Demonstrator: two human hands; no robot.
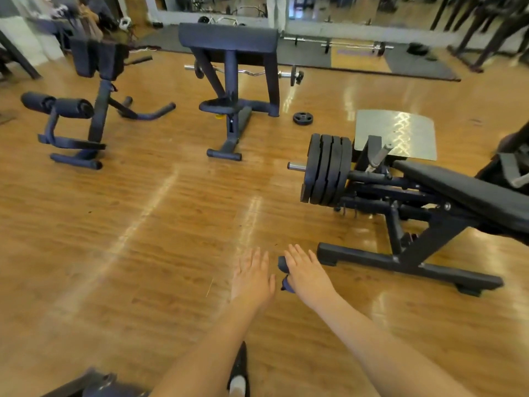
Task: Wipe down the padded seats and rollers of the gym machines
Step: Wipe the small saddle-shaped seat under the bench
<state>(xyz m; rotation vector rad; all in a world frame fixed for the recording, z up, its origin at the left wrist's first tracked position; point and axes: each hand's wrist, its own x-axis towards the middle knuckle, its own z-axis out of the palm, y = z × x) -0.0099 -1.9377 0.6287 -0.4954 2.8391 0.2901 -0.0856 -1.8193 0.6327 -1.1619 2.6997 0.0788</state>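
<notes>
Cloth, dark blue, is sitting under the right hand, whose fingers are lying straight over it while the thumb is tucking beneath. Left hand is hovering just beside it, fingers straight, holding nothing. Padded bench is standing nearby at right, carrying 4 weight plates. Rollers are standing well apart, far left.

Both bare arms reach forward, side by side. The left hand is flat with fingers straight — the right hand holds a dark cloth under its palm.
</notes>
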